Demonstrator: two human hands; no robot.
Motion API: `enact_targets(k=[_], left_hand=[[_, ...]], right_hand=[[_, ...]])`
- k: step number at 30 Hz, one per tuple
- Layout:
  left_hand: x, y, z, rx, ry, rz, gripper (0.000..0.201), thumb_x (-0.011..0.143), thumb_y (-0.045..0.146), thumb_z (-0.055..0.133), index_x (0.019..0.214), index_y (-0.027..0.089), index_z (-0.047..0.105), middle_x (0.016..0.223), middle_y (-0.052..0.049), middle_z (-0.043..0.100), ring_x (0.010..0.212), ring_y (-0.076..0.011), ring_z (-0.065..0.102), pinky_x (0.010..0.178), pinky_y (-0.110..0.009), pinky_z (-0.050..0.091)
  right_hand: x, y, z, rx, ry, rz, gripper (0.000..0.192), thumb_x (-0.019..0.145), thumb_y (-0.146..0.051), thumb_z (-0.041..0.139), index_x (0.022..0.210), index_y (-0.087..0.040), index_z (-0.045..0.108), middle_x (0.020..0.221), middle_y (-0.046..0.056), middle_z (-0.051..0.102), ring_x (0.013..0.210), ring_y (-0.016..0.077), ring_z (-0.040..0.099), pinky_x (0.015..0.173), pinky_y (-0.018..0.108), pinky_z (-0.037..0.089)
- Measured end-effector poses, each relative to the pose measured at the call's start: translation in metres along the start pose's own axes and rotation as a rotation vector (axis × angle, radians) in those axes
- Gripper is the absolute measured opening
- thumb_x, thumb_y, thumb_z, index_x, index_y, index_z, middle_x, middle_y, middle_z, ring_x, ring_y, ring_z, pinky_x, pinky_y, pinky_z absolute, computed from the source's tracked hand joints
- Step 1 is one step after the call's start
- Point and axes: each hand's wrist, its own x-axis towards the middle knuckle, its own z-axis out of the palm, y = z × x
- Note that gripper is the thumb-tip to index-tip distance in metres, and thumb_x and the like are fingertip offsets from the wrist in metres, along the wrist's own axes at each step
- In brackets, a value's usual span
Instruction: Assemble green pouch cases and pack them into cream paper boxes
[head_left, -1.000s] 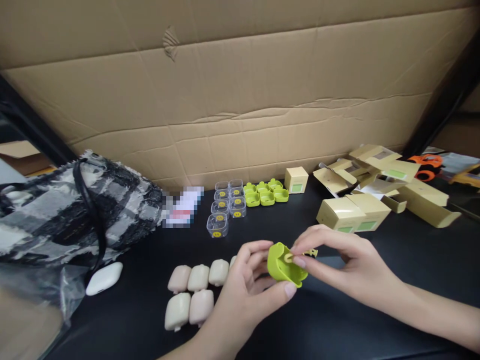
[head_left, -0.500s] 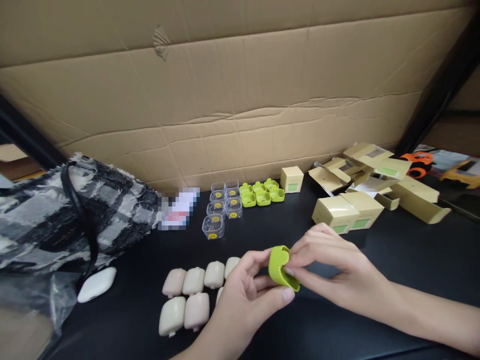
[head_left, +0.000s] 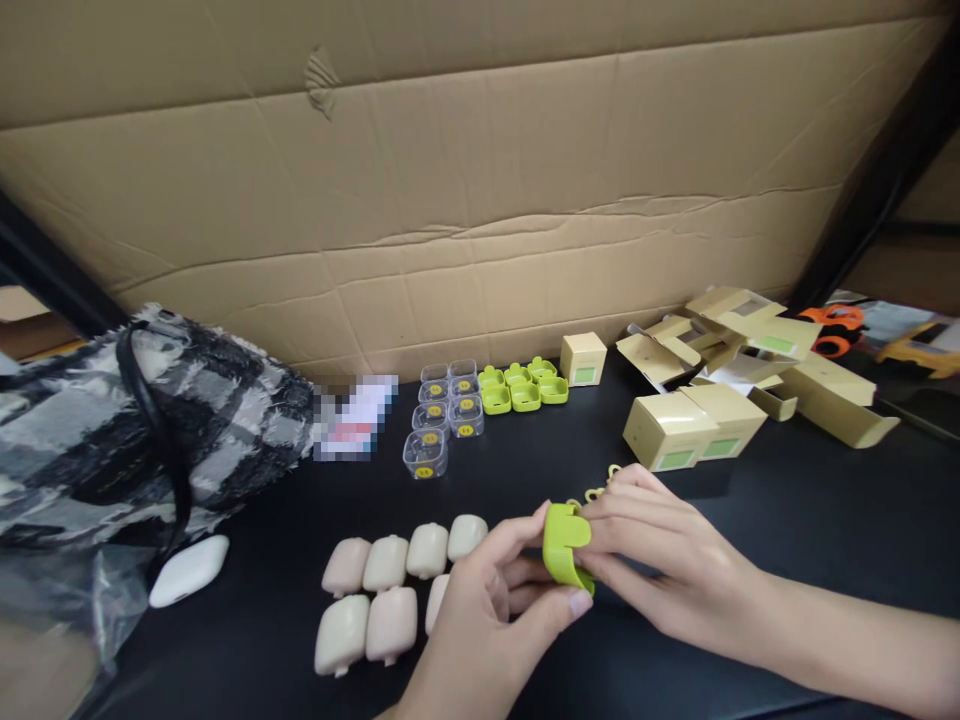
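The left hand has its fingers curled around a lime-green case, thumb pressed along the lower edge, so the case is gripped and held tilted just above the black counter. On the case's three o'clock side, the right hand brings thumb and fingers close together at its edge; the tips are hidden there, so it cannot be told how far open they are or what they have hold of. A few pale yellow rings show just above those fingers. Taking the lime-green case as the centre of the dial, two rows of pale rounded cases lie toward nine o'clock, one of them partly covered by the left hand, with a white case farther out that same way. Clear tubs with yellow labels stand at ten o'clock, and green shells sit just beside them at eleven. A small closed box stands at twelve; two more boxes, touching each other, are at two, with opened cartons heaped beyond.
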Motion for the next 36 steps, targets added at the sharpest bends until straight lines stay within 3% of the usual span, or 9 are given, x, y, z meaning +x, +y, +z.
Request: enact_targets(k=[5, 10, 16, 19, 22, 25, 28, 33, 36], left_hand=[[0.002, 0.002, -0.006, -0.068, -0.047, 0.061, 0.041, 0.075, 0.031, 0.073, 0.114, 0.026, 0.060, 0.109, -0.005, 0.072, 0.091, -0.0191, 0.068, 0.082, -0.032, 0.055], [0.007, 0.012, -0.010, 0.016, -0.099, 0.043, 0.021, 0.075, 0.027, 0.074, 0.091, 0.021, 0.061, 0.089, 0.000, 0.072, 0.075, -0.0110, 0.065, 0.073, -0.023, 0.051], [0.007, 0.014, -0.009, 0.168, -0.090, 0.028, 0.010, 0.076, 0.020, 0.068, 0.079, 0.019, 0.059, 0.075, 0.002, 0.068, 0.073, -0.0106, 0.063, 0.069, -0.020, 0.048], [0.007, 0.013, -0.010, 0.196, -0.079, 0.062, 0.013, 0.072, 0.013, 0.066, 0.077, 0.019, 0.056, 0.070, 0.005, 0.063, 0.065, -0.0081, 0.059, 0.062, -0.018, 0.044], [0.008, 0.013, -0.011, 0.208, -0.057, 0.116, 0.017, 0.069, 0.007, 0.063, 0.075, 0.019, 0.054, 0.070, 0.006, 0.060, 0.063, -0.0069, 0.055, 0.060, -0.017, 0.042], [0.007, 0.012, -0.011, 0.251, -0.104, 0.122, 0.015, 0.072, 0.007, 0.059, 0.078, 0.020, 0.053, 0.074, 0.005, 0.060, 0.070, -0.0096, 0.058, 0.065, -0.019, 0.044], [0.005, 0.010, -0.012, 0.296, -0.149, 0.126, 0.013, 0.075, 0.008, 0.054, 0.079, 0.021, 0.051, 0.079, 0.003, 0.062, 0.077, -0.0122, 0.061, 0.070, -0.021, 0.046], [0.002, 0.013, -0.012, 0.479, -0.154, 0.233, 0.020, 0.072, 0.003, 0.048, 0.075, 0.022, 0.045, 0.080, 0.003, 0.060, 0.080, -0.0127, 0.060, 0.074, -0.023, 0.046], [0.001, 0.017, -0.011, 0.578, -0.183, 0.278, 0.021, 0.067, 0.002, 0.047, 0.071, 0.022, 0.041, 0.079, 0.002, 0.060, 0.077, -0.0147, 0.059, 0.071, -0.025, 0.045]], right_hand=[[0.004, 0.003, -0.004, 0.140, 0.100, 0.129, 0.013, 0.088, -0.013, 0.056, 0.079, -0.022, 0.062, 0.071, 0.000, 0.068, 0.066, 0.0141, 0.062, 0.067, 0.031, 0.045], [0.007, 0.002, -0.009, 0.320, 0.120, 0.356, 0.012, 0.083, -0.021, 0.063, 0.072, -0.020, 0.066, 0.066, 0.001, 0.066, 0.062, 0.0141, 0.061, 0.058, 0.025, 0.049], [0.008, -0.004, -0.011, 0.392, 0.064, 0.315, 0.010, 0.080, -0.014, 0.064, 0.075, -0.022, 0.068, 0.066, 0.000, 0.066, 0.064, 0.0140, 0.060, 0.061, 0.025, 0.049], [0.004, -0.008, -0.012, 0.415, 0.102, 0.270, 0.015, 0.082, -0.011, 0.059, 0.087, -0.025, 0.063, 0.081, 0.001, 0.065, 0.070, 0.0139, 0.059, 0.065, 0.026, 0.048], [-0.001, -0.009, -0.010, 0.411, 0.177, 0.286, 0.047, 0.076, -0.023, 0.069, 0.118, -0.028, 0.048, 0.109, 0.005, 0.057, 0.083, 0.0170, 0.057, 0.075, 0.029, 0.049], [-0.002, -0.010, -0.007, 0.407, -0.008, 0.321, 0.089, 0.063, -0.027, 0.082, 0.136, -0.032, 0.031, 0.117, 0.004, 0.054, 0.092, 0.0182, 0.058, 0.081, 0.028, 0.050], [0.000, -0.012, -0.006, 0.400, -0.100, 0.284, 0.073, 0.066, -0.018, 0.078, 0.127, -0.035, 0.040, 0.102, -0.001, 0.059, 0.086, 0.0150, 0.058, 0.077, 0.024, 0.049], [0.002, -0.016, -0.010, 0.319, 0.023, 0.194, 0.061, 0.055, -0.015, 0.073, 0.109, -0.029, 0.047, 0.084, -0.005, 0.056, 0.072, 0.0139, 0.056, 0.068, 0.024, 0.046], [0.001, -0.017, -0.011, 0.253, 0.047, 0.158, 0.052, 0.059, -0.022, 0.071, 0.105, -0.029, 0.047, 0.083, -0.004, 0.058, 0.073, 0.0150, 0.059, 0.064, 0.023, 0.046]])
